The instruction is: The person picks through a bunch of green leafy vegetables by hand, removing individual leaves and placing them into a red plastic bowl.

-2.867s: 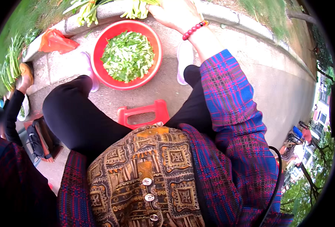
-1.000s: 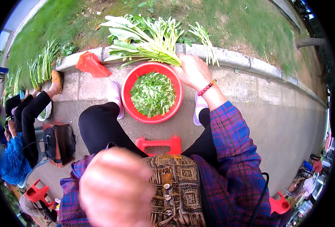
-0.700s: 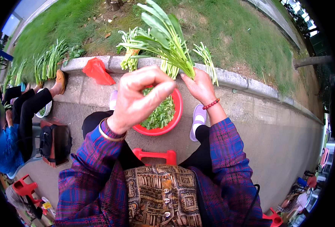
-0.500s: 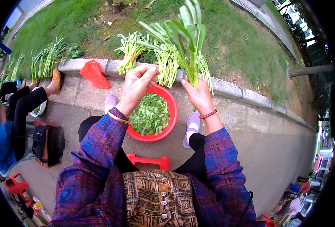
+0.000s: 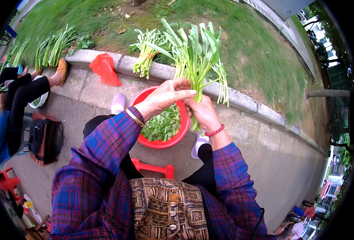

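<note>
A bunch of long-stemmed leafy greens, seemingly water spinach [image 5: 201, 52], stands upright in front of me. My right hand [image 5: 205, 114] is closed round its lower stems, whose cut ends poke out below the fist. At the bunch's left side, my left hand [image 5: 167, 98] has its thumb and fingers closing on the stems just above the right hand; its fingertips are partly hidden. Below both hands, a round red basin [image 5: 167, 145] holds picked green leaves [image 5: 163, 125], partly covered by my left hand.
Tied greens [image 5: 147, 52] and loose stems [image 5: 222, 84] lie along the stone curb [image 5: 241, 100], beside a red plastic bag [image 5: 105, 70]. A red stool [image 5: 155, 168] is between my legs. At left, another person's legs [image 5: 31, 90] are near a white basin [image 5: 41, 98] and a black bag [image 5: 37, 136].
My left hand has moved right and up to the bunch. My right hand has come lower and slightly left, with the greens still in it. The view has shifted slightly.
</note>
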A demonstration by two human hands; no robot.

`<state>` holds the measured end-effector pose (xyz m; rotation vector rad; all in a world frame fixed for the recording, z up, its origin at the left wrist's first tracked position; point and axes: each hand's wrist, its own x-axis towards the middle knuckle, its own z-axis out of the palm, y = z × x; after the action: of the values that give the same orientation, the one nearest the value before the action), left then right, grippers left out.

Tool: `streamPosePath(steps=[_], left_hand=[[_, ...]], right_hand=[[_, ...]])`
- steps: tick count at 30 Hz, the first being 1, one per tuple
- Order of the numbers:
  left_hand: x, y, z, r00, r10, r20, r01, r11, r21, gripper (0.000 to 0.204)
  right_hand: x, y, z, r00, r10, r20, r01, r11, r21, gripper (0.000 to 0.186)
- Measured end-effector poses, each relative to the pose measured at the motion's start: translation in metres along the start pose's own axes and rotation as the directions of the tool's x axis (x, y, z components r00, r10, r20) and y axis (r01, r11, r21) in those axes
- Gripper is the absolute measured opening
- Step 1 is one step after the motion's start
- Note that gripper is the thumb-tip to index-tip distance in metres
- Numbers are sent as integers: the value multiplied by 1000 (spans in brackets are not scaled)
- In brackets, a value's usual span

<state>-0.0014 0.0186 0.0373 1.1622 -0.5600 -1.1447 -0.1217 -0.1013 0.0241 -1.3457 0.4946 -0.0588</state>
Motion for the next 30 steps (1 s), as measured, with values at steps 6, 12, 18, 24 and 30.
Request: streamPosePath(steps=[6, 12, 18, 24, 30], left_hand=[[-8, 4, -4, 984, -64, 165, 90, 984, -156, 54], [-6, 0, -3, 992, -58, 114, 80, 976, -203, 57], [-3, -2, -4, 995, -40, 95, 59, 977, -204, 49], [-1, -5, -3, 995, -71, 69, 83, 980, -182, 45], [0, -3, 1, 998, -45, -33, 44, 999, -28, 32]], right_hand=[[-2, 1, 27, 985, 38, 171, -47, 998, 49, 9], [2, 8, 26, 975, 117, 190, -141, 983, 118, 18], [2, 6, 24, 978, 103, 179, -134, 976, 169, 8], [1, 8, 26, 970, 147, 195, -181, 969, 170, 9], [0, 9, 22, 967, 164, 193, -194, 970, 148, 12]])
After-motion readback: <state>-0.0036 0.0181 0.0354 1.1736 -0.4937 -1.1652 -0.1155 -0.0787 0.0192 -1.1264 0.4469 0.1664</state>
